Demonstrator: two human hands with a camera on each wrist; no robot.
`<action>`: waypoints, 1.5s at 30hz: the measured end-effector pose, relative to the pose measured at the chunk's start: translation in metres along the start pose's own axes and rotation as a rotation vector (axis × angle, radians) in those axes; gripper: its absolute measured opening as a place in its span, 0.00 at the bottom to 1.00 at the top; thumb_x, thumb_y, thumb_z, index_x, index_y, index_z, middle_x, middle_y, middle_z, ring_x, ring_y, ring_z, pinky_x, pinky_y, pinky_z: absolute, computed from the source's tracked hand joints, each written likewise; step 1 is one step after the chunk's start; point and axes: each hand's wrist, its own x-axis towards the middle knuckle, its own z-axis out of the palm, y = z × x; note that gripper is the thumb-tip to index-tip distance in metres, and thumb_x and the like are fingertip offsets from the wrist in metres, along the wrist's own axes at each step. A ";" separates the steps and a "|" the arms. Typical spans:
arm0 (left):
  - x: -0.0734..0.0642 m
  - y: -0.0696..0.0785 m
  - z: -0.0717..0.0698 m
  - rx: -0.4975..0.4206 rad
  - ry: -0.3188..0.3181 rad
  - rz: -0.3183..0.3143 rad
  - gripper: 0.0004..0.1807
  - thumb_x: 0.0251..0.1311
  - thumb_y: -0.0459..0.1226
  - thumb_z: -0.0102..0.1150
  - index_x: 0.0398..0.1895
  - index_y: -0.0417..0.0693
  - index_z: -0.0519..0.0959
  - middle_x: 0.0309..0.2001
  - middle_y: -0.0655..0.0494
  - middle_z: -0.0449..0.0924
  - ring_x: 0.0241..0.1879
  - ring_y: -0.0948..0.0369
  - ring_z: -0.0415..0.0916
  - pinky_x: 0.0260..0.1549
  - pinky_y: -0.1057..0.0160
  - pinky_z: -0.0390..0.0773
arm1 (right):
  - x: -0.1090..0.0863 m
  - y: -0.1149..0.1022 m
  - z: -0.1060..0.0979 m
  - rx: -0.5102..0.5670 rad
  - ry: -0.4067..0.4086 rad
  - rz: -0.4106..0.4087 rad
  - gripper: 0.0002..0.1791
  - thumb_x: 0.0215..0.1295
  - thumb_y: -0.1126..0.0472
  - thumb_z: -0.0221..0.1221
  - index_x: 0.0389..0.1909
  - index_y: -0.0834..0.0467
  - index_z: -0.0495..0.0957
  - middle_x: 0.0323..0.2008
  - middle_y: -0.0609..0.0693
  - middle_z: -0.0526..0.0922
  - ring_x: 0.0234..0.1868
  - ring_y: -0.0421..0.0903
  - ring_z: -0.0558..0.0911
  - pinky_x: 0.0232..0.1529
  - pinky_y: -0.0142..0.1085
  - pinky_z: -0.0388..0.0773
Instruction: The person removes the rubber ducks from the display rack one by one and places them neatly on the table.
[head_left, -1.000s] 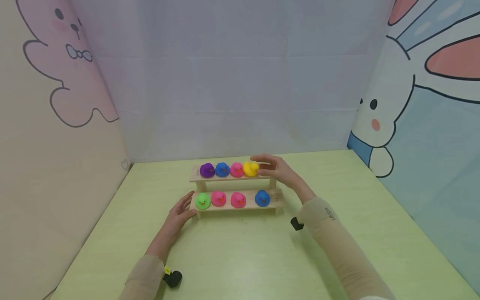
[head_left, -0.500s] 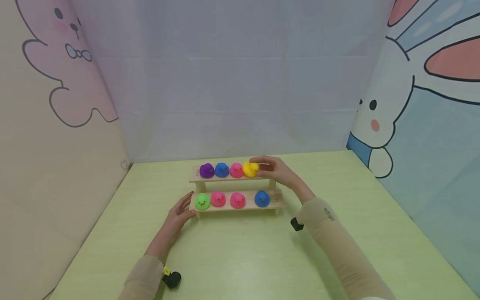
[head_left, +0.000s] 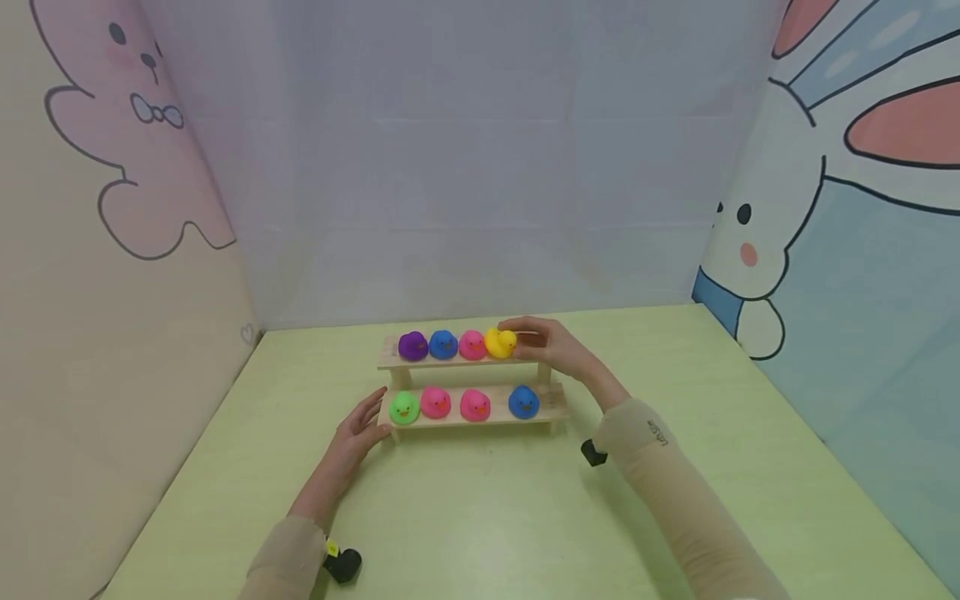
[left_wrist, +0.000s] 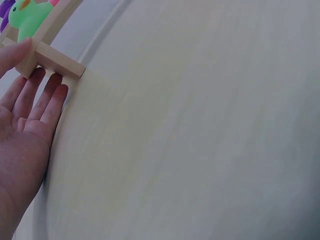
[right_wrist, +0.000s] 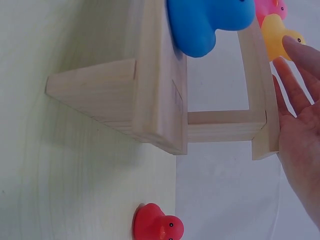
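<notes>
A two-tier wooden stand [head_left: 495, 418] bears a row of rubber ducks on each step. My right hand [head_left: 553, 343] holds a yellow rubber duck [head_left: 498, 342] at the right end of the upper row, thumb in front and fingers behind. Left of it sit a pink duck [head_left: 472, 345], a blue duck [head_left: 443, 344] and a purple duck [head_left: 412, 346]. My left hand [head_left: 360, 427] grips the stand's left end, its thumb at the shelf's edge beside a green duck [head_left: 404, 407] and its fingertips by the leg in the left wrist view.
The lower step also holds two pink ducks, one near the middle [head_left: 475, 406], and a blue duck [head_left: 523, 402] at the right. A red duck [right_wrist: 155, 223] shows past the stand in the right wrist view. A pale curtain [head_left: 480, 167] hangs behind the table [head_left: 480, 517].
The whole scene sits slightly lower in the head view. Both hands and all the ducks keep their places.
</notes>
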 end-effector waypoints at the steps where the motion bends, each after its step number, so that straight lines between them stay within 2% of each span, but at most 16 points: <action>1: 0.000 -0.001 0.000 -0.003 0.001 0.000 0.39 0.67 0.36 0.56 0.78 0.57 0.52 0.77 0.46 0.56 0.71 0.52 0.64 0.74 0.46 0.57 | 0.000 0.000 0.000 -0.001 0.001 0.000 0.24 0.68 0.65 0.60 0.65 0.59 0.73 0.67 0.57 0.72 0.70 0.57 0.71 0.70 0.46 0.70; 7: 0.000 -0.003 0.000 -0.014 -0.002 -0.009 0.39 0.67 0.36 0.56 0.78 0.58 0.53 0.77 0.47 0.55 0.73 0.47 0.60 0.74 0.47 0.57 | -0.001 0.002 0.002 -0.019 0.013 0.009 0.23 0.68 0.65 0.60 0.64 0.58 0.73 0.66 0.57 0.73 0.68 0.56 0.73 0.70 0.43 0.71; 15: -0.001 -0.004 0.000 0.001 0.000 -0.012 0.38 0.67 0.36 0.56 0.78 0.59 0.53 0.77 0.48 0.56 0.72 0.50 0.60 0.69 0.60 0.65 | -0.002 0.000 0.004 -0.016 0.031 0.016 0.23 0.68 0.64 0.60 0.63 0.59 0.74 0.65 0.58 0.74 0.68 0.58 0.73 0.67 0.41 0.73; 21: 0.000 -0.004 0.000 -0.011 0.005 -0.011 0.39 0.67 0.36 0.56 0.78 0.59 0.53 0.77 0.48 0.55 0.73 0.48 0.60 0.73 0.49 0.58 | -0.001 -0.003 0.004 -0.010 0.042 0.011 0.23 0.68 0.65 0.60 0.63 0.61 0.73 0.66 0.59 0.73 0.68 0.59 0.73 0.67 0.41 0.73; 24: 0.001 -0.004 0.000 -0.006 0.013 -0.014 0.39 0.67 0.36 0.57 0.78 0.58 0.53 0.77 0.47 0.56 0.72 0.49 0.62 0.74 0.46 0.57 | -0.001 -0.004 0.004 -0.005 0.050 0.022 0.22 0.68 0.65 0.60 0.62 0.61 0.73 0.68 0.59 0.71 0.69 0.59 0.72 0.66 0.41 0.73; 28: 0.000 -0.003 -0.001 0.007 0.012 -0.012 0.39 0.67 0.37 0.56 0.79 0.57 0.52 0.77 0.46 0.55 0.70 0.52 0.65 0.74 0.46 0.57 | 0.000 -0.004 0.004 -0.015 0.063 0.027 0.21 0.67 0.65 0.61 0.61 0.61 0.74 0.67 0.59 0.72 0.68 0.59 0.74 0.64 0.40 0.75; 36: 0.000 -0.002 0.000 -0.008 0.007 -0.005 0.38 0.68 0.36 0.55 0.78 0.58 0.53 0.77 0.47 0.55 0.72 0.47 0.61 0.74 0.47 0.57 | 0.000 -0.003 0.005 -0.013 0.098 0.025 0.21 0.67 0.64 0.62 0.60 0.59 0.74 0.61 0.58 0.77 0.64 0.56 0.78 0.62 0.37 0.78; 41: 0.000 -0.001 0.001 0.011 0.007 0.001 0.38 0.68 0.36 0.55 0.78 0.57 0.52 0.77 0.45 0.55 0.71 0.50 0.64 0.74 0.45 0.56 | -0.001 -0.005 0.006 0.000 0.115 0.017 0.20 0.67 0.63 0.62 0.59 0.59 0.74 0.60 0.58 0.78 0.63 0.56 0.78 0.62 0.36 0.79; 45: 0.000 -0.001 0.000 0.016 0.003 0.005 0.38 0.68 0.36 0.54 0.79 0.56 0.51 0.77 0.43 0.54 0.71 0.48 0.63 0.74 0.44 0.56 | -0.002 -0.005 0.007 0.002 0.124 0.003 0.21 0.67 0.64 0.62 0.59 0.60 0.73 0.60 0.60 0.77 0.62 0.57 0.78 0.61 0.36 0.79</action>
